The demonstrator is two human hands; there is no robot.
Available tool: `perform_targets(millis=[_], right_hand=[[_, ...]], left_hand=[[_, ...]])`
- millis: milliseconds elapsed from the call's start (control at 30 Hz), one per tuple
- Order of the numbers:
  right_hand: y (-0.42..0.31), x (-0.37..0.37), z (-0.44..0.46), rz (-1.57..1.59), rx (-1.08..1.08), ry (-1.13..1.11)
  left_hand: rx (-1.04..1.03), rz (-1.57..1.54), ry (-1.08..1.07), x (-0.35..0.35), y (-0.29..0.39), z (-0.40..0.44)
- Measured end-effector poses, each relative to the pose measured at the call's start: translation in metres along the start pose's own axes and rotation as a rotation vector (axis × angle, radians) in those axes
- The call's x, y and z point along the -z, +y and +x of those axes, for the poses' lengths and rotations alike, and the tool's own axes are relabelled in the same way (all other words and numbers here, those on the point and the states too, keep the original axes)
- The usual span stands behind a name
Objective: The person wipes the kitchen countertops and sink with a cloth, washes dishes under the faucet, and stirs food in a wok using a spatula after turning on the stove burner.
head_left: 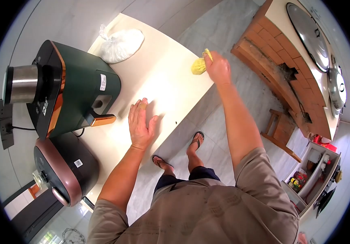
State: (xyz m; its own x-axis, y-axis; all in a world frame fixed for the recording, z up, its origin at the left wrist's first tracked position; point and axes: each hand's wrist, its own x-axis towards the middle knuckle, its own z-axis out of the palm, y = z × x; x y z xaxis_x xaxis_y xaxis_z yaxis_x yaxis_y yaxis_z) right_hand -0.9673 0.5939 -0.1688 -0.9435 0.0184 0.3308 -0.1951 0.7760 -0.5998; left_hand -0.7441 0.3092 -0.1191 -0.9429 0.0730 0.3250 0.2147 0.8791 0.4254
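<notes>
"One yellow cloth point(199, 66): where is it?"

"Bunched in the right hand point(218, 70), whose fingers are curled round it, at the edge of the cream countertop point(175, 57). Whether it touches the surface is hard to tell."

"And the left hand point(142, 126)?"

"Nothing in it; the fingers are extended, the thumb apart, near the handle point(104, 120) of the green appliance point(85, 77)."

"How should the person work the cloth?"

"Probably pressed flat, with even strokes, clear of the appliance and the white plastic bag point(126, 44)."
</notes>
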Motion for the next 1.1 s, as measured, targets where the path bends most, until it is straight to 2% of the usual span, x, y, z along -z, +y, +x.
perform_targets(millis=[100, 200, 267, 333, 467, 567, 633, 767, 833, 900, 1000, 1033, 1100], right_hand=[[0.026, -0.005, 0.010, -0.023, -0.131, 0.123], [0.046, 0.018, -0.008, 0.129, -0.402, 0.260], [0.032, 0.052, -0.034, 0.662, -0.858, 0.246], [0.016, 0.073, -0.081, 1.034, -0.996, 0.321], [-0.058, 0.077, -0.175, 1.158, -1.135, 0.117], [-0.128, 0.081, -0.202, 1.197, -1.248, -0.105], [-0.149, 0.070, -0.207, 1.195, -1.195, -0.161], [-0.138, 0.015, -0.216, 0.587, -0.790, -0.192], [-0.127, 0.003, -0.219, 0.333, -0.533, -0.153], [-0.140, 0.027, -0.207, 0.387, -0.594, -0.321], [-0.127, 0.021, -0.210, 0.421, -0.480, -0.358], [-0.126, 0.025, -0.212, 0.462, -0.507, -0.444], [-0.121, 0.041, -0.214, 0.533, -0.559, -0.598]], left_hand=[[0.003, -0.005, -0.005, 0.001, 0.001, 0.002], [0.006, -0.004, -0.003, 0.002, 0.001, 0.000], [-0.001, -0.001, 0.003, 0.000, 0.000, 0.002], [0.002, 0.010, 0.012, 0.000, 0.000, 0.001], [-0.001, -0.028, 0.045, 0.001, 0.000, 0.002], [0.016, -0.052, 0.058, 0.003, 0.002, 0.001], [0.016, -0.104, 0.095, 0.003, 0.003, 0.001], [-0.087, -0.099, 0.200, 0.017, 0.013, -0.016], [-0.094, -0.216, 0.163, 0.032, 0.033, -0.060], [-0.130, -0.303, 0.025, 0.065, 0.061, -0.113], [-0.132, -0.242, -0.203, 0.105, 0.075, -0.198], [-0.114, -0.229, -0.279, 0.111, 0.068, -0.228], [0.074, -0.187, -0.248, 0.129, 0.062, -0.279]])
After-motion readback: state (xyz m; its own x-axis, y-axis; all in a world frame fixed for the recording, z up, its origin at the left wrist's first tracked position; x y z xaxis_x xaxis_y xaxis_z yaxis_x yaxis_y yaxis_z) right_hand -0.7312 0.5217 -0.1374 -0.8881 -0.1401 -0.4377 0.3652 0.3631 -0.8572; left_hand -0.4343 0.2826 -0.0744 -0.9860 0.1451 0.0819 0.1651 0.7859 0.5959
